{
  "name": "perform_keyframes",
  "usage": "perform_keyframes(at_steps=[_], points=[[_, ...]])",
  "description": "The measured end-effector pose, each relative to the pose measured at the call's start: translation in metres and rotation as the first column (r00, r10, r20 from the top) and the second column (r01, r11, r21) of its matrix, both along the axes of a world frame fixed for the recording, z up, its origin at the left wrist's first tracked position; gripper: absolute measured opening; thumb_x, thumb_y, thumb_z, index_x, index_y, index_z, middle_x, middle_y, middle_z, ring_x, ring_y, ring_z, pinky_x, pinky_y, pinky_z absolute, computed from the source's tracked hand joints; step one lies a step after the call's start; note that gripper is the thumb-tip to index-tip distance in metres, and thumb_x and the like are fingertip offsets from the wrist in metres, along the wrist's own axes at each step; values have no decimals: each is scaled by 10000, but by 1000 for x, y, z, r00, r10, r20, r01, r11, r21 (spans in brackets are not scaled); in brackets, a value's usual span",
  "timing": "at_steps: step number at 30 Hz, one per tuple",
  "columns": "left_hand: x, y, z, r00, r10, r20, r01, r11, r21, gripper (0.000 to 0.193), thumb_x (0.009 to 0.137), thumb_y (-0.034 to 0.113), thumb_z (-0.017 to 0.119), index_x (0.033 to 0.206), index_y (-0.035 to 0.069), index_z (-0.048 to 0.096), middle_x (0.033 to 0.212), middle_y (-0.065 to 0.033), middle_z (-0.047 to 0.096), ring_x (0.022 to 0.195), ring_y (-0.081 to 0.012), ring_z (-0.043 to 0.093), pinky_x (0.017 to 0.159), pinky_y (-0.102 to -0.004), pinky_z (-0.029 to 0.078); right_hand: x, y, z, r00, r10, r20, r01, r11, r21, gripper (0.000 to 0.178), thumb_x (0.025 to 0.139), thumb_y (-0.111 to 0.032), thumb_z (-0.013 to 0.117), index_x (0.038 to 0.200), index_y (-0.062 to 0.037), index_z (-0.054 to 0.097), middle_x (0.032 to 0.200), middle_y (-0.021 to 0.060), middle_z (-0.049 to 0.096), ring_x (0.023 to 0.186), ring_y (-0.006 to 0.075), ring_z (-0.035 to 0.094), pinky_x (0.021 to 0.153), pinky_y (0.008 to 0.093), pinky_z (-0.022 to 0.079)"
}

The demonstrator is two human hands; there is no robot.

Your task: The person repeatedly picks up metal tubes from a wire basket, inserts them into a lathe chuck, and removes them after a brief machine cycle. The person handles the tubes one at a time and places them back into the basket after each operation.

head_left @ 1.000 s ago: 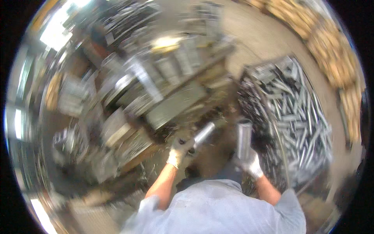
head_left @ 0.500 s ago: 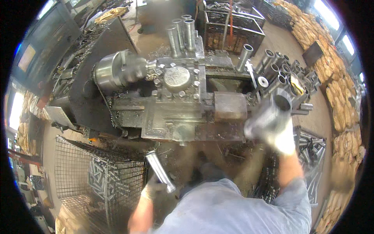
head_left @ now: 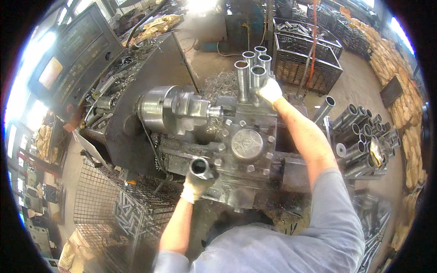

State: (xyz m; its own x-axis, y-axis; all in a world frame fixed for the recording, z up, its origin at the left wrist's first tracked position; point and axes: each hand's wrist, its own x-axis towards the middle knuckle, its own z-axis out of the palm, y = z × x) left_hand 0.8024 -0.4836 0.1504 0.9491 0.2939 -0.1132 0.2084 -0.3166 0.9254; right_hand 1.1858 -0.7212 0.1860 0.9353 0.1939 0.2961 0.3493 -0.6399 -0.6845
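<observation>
My left hand (head_left: 195, 187), in a pale work glove, is closed round a short metal tube (head_left: 200, 167) in front of the lathe's tool post (head_left: 246, 144). The tube's open end faces up. My right hand (head_left: 270, 91), also gloved, reaches across the lathe and grips the lower part of an upright metal tube (head_left: 258, 77). That tube stands in a cluster with several similar tubes (head_left: 242, 75) behind the tool post. To the left, the lathe chuck (head_left: 159, 109) has a short bright metal end (head_left: 215, 111) projecting from its jaws.
More tubes (head_left: 355, 132) stand bundled at the lathe's right end. A wire basket (head_left: 95, 195) with small metal pieces (head_left: 129, 216) is at lower left. Dark metal crates (head_left: 309, 57) stand beyond the lathe, and stacked sacks (head_left: 368, 54) line the right side.
My right hand has carried a tube from the right end of the lathe to the cluster behind the tool post. My left hand has raised its tube toward the lathe's front and tipped it upright.
</observation>
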Motion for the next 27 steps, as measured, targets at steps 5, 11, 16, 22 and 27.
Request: perform_keyframes(at_steps=[5,11,16,22,27], points=[[17,10,-38,987,-139,-84,149,979,138,601,755,137,944,1270,62,644,1117,-82,731,1052,-213,687,964,-375,568,1,-3,12,994,-12,-106,-20,955,-296,529,804,-446,748,1006,40,788,1046,274,771,1021,394,759,910,465,584],[7,36,-35,897,-388,213,342,913,222,918,795,199,915,1542,22,412,1403,-191,613,1307,-280,613,1126,-427,500,-80,63,89,612,530,-587,-758,604,-244,618,819,-518,760,1209,-38,757,1116,181,788,900,329,741,826,448,579],[25,124,9,801,-378,464,6,780,625,834,802,183,858,1522,-3,482,1547,-281,500,1455,-422,484,1220,-508,394,-120,131,85,659,419,-625,-736,530,-421,532,772,-397,830,1232,-131,798,1144,122,797,982,246,743,865,394,598],[136,201,59,922,-306,236,-158,259,953,1024,829,525,779,1592,-20,367,1684,-241,313,1601,-417,246,1335,-580,78,-138,79,136,827,110,-552,262,793,550,309,949,-161,770,1216,-6,762,996,95,789,734,181,724,698,278,584],[185,198,118,929,-329,-166,205,87,975,1133,704,584,796,1584,12,369,1594,-206,440,1526,-412,361,1289,-537,214,-117,122,173,489,-129,863,-67,981,185,390,928,-246,736,1244,-17,732,1024,161,784,930,294,763,842,409,615]])
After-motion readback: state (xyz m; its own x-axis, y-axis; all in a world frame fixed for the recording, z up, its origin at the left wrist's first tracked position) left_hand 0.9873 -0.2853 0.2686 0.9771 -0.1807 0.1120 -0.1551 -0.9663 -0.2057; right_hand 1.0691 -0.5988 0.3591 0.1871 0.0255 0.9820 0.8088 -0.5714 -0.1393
